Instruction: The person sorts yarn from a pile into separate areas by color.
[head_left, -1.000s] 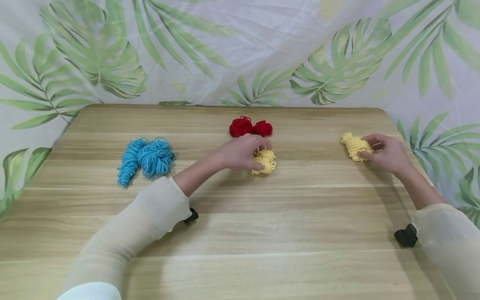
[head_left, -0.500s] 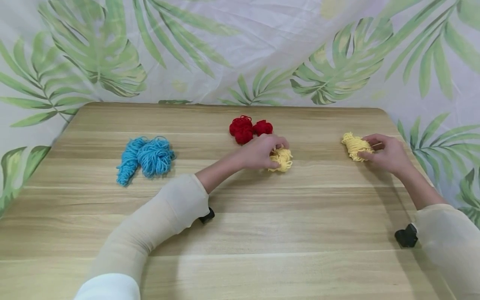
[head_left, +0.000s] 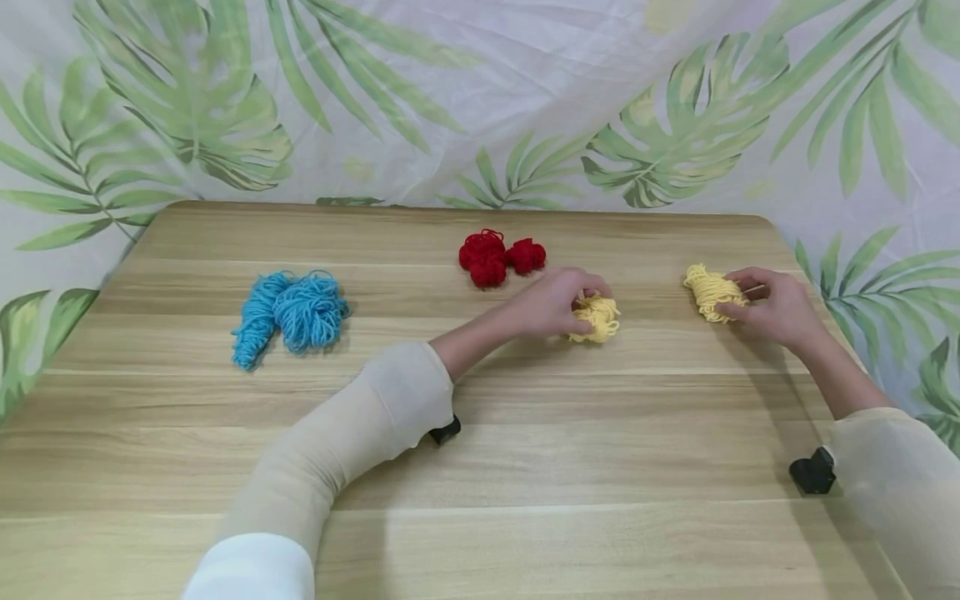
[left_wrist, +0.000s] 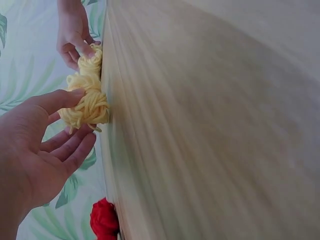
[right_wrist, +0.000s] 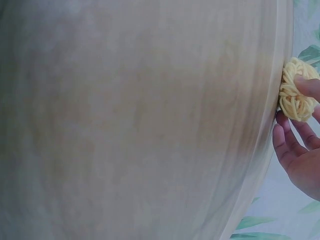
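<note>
My left hand (head_left: 557,304) pinches a yellow yarn bundle (head_left: 600,319) between thumb and fingers, right of the table's middle. The left wrist view shows the thumb pressed on this yarn bundle (left_wrist: 87,107) with the fingers behind and under it. Farther right, my right hand (head_left: 776,308) holds a second yellow yarn bundle (head_left: 711,293) by its right end. In the right wrist view the thumb lies on that yarn bundle (right_wrist: 295,95), and part of the hand is cut off by the frame edge. A gap separates the two yellow bundles in the head view.
Red yarn balls (head_left: 483,257) sit in a cluster near the table's back edge, just behind the left hand. Two blue yarn bundles (head_left: 311,312) lie side by side at the left. A leaf-print cloth (head_left: 525,100) hangs behind the wooden table (head_left: 600,467).
My left hand has moved rightward with its yellow yarn bundle, closer to the other one, uncovering more of the red yarn. The right hand and its bundle have stayed in place.
</note>
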